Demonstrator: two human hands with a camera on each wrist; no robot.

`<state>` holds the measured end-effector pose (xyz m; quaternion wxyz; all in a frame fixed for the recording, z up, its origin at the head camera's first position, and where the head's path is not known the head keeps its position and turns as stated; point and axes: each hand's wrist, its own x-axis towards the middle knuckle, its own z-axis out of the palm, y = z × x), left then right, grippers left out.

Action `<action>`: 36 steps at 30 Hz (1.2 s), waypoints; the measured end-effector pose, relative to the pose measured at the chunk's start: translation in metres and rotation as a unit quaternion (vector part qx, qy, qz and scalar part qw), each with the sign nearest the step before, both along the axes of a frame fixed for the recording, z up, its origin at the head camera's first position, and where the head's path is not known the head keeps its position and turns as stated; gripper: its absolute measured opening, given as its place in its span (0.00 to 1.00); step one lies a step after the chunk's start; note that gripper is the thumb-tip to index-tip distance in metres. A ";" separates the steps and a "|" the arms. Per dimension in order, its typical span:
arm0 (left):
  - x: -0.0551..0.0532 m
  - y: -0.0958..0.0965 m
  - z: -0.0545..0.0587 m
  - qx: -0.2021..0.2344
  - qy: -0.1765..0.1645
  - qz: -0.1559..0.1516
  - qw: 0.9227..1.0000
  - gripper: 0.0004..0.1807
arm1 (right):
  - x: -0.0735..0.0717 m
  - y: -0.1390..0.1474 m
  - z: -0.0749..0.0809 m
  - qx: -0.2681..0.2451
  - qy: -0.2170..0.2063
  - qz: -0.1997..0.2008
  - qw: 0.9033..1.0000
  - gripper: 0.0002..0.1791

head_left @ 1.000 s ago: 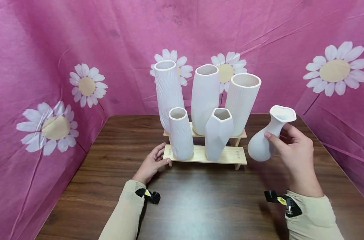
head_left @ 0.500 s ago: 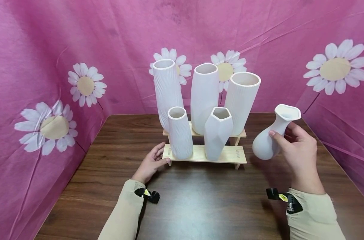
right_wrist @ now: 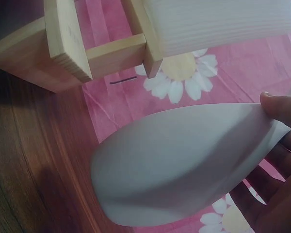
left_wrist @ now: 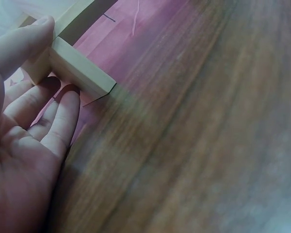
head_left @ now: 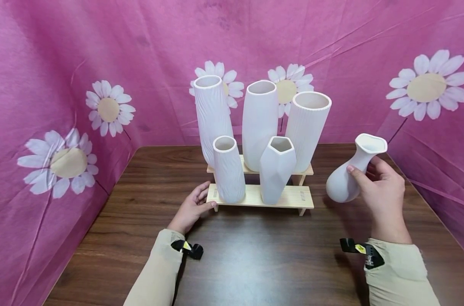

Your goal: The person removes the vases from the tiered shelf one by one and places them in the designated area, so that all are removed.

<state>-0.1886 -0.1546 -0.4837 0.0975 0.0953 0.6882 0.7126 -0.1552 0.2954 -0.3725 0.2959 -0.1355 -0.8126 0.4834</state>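
Note:
My right hand (head_left: 386, 197) grips a white vase (head_left: 340, 183) at its narrow neck, thumb in front and fingers behind. This vase has a round bulb and a flared wavy rim, and it tilts with its mouth to the right, beside the stand. In the right wrist view its smooth belly (right_wrist: 174, 160) fills the middle. My left hand (head_left: 188, 212) holds the left end of a two-step wooden stand (head_left: 253, 195). The left wrist view shows the thumb (left_wrist: 26, 43) against the shelf and the fingertips at the stand's leg (left_wrist: 82, 73).
On the stand's lower step are a textured vase (head_left: 229, 174) and a faceted vase (head_left: 278, 172). The upper step bears a tall wavy vase (head_left: 213, 114), a smooth vase (head_left: 259, 123) and a ribbed vase (head_left: 308, 127). A pink daisy cloth (head_left: 159, 51) surrounds the brown table (head_left: 232, 259).
My right hand has carried the bulb-shaped vase a little to the right, away from the stand. My left hand stays on the stand's end.

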 end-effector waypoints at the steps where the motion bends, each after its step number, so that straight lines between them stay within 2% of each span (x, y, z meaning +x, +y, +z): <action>1: 0.000 0.000 0.000 0.001 0.000 -0.001 1.000 0.41 | 0.000 0.001 -0.001 0.000 -0.002 -0.002 1.000 0.26; 9: -0.001 -0.002 -0.003 0.002 -0.003 -0.003 1.000 0.41 | -0.001 0.006 -0.002 0.004 -0.041 -0.023 0.999 0.27; 16: -0.002 -0.002 -0.004 0.006 -0.008 0.000 1.000 0.41 | -0.002 0.009 -0.002 -0.004 -0.028 -0.021 0.999 0.27; 36: -0.002 -0.002 -0.002 0.022 -0.003 -0.013 1.000 0.40 | 0.000 0.012 0.000 -0.002 -0.035 -0.027 0.999 0.26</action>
